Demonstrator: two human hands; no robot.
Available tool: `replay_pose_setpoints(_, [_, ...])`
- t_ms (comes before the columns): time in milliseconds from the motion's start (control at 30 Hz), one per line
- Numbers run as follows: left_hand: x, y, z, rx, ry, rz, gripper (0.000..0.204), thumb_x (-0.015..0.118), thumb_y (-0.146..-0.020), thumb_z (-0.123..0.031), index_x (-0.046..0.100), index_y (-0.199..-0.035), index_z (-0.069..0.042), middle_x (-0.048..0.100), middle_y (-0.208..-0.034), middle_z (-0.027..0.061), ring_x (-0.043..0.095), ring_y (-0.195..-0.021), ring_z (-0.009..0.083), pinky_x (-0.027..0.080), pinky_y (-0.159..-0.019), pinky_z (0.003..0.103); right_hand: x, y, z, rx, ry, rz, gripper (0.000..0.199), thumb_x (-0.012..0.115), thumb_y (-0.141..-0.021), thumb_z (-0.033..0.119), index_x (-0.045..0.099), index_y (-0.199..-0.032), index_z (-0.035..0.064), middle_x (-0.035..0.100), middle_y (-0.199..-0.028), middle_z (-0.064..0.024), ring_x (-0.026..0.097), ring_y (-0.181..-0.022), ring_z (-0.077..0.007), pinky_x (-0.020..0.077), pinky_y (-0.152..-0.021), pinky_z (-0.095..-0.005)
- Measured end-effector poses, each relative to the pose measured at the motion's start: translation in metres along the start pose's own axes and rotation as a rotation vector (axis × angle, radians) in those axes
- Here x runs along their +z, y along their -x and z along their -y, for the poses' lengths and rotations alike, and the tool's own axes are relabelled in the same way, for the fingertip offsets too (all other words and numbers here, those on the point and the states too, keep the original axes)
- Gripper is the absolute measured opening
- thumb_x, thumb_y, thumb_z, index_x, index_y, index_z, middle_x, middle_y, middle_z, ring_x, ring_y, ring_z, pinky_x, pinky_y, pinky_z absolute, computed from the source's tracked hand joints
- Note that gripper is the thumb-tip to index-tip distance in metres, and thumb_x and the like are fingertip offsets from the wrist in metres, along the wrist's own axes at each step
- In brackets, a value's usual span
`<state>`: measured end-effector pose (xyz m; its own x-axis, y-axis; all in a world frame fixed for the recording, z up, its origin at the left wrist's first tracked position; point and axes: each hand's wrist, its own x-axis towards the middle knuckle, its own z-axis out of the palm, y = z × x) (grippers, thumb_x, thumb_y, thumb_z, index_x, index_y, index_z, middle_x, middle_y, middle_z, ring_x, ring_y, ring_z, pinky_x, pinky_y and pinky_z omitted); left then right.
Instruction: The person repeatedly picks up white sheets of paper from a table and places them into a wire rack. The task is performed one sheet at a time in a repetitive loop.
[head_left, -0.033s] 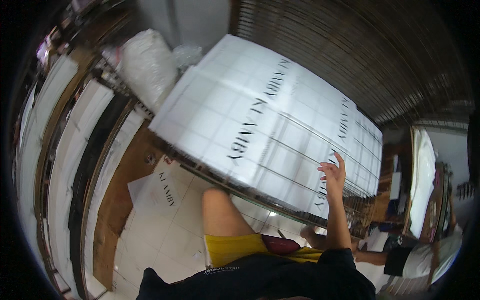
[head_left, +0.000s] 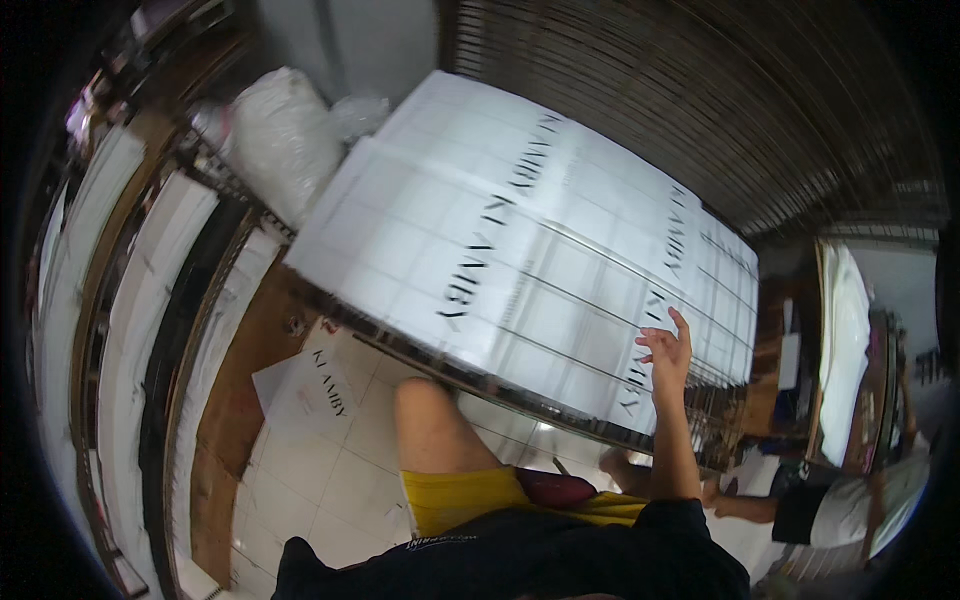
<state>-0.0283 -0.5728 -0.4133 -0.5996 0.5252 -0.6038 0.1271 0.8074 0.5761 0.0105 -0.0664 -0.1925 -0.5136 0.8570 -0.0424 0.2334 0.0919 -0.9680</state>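
Note:
My right hand (head_left: 668, 345) is raised in front of the right part of a rack, its fingers apart and nothing held in them. Whether it touches anything there cannot be told. Behind it lie large white sheets (head_left: 400, 210) with black lettering, partly overlapping. A grid of thin lines shows across them, and the wire shelf (head_left: 735, 400) comes into sight at their right edge. My left hand is out of the picture.
More raised wire shelves (head_left: 640, 70) stand behind the sheets. At left are long tables (head_left: 215, 440) with white and black strips, and a stuffed plastic bag (head_left: 285, 140). One printed sheet (head_left: 310, 390) lies on the tiled floor (head_left: 320, 480). Another person (head_left: 800, 510) is at right.
The view has shifted slightly, so the rack and its sheets appear a little further left. My right hand keeps nearly the same pose and place in the picture.

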Motion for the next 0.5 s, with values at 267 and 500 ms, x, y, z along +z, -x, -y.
replay_pose_setpoints(267, [0.042,-0.037,-0.110,0.102,-0.096,0.090,0.060,0.064,-0.080,-0.023,0.038,-0.132,-0.007,0.042,-0.119,0.0232,0.039,-0.110,0.0383,0.032,-0.091,0.050,-0.177,0.016,-0.031,-0.075,-0.021,-0.261,0.051,0.060,-0.087,0.012,0.039,-0.132,0.0029,0.064,-0.087,-0.0076,0.062,-0.075,-0.0113,0.0418,-0.055,-0.0196])
replay_pose_setpoints(500, [0.081,-0.014,-0.136,0.117,-0.140,0.163,0.058,0.064,-0.080,-0.022,0.040,-0.130,-0.007,0.044,-0.114,0.0216,0.041,-0.105,0.0365,0.033,-0.088,0.048,-0.226,0.023,-0.032,-0.128,-0.011,-0.326,0.039,0.058,-0.090,0.012,0.045,-0.125,0.0004,0.065,-0.086,-0.0063,0.063,-0.074,-0.0097,0.0426,-0.054,-0.0179])
